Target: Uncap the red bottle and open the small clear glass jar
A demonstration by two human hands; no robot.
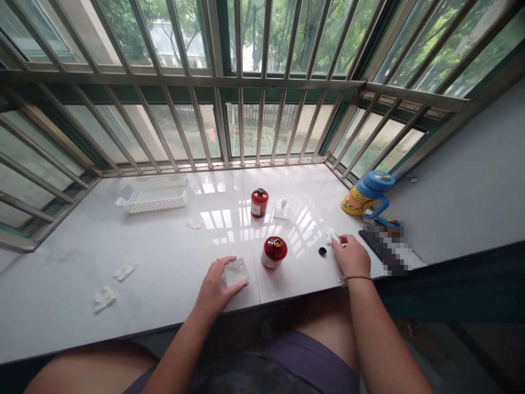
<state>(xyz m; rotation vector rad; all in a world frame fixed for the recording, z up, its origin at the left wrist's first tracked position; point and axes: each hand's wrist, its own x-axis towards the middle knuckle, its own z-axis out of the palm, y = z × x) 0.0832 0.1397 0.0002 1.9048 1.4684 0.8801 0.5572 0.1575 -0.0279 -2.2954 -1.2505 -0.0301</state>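
Note:
My left hand [217, 287] grips a small clear square container [237, 272] near the counter's front edge, thumb on one side and fingers on the other. My right hand [353, 257] is closed at the fingertips on a crumpled white tissue [331, 237] at the right. Between the hands stands a red bottle [274, 254] with its neck uncovered. A round black cap [322, 251] lies on the counter just left of my right hand. Farther back is a second red bottle [259, 203] with a dark top, beside another clear square container [282, 208].
A white plastic basket [156, 205] sits at the back left. Crumpled white tissues [105, 299] and a flat white piece [195, 222] lie on the left of the counter [164, 306]. A blue and yellow mug [365, 194] and a dark phone-like object [375, 245] are at the right wall.

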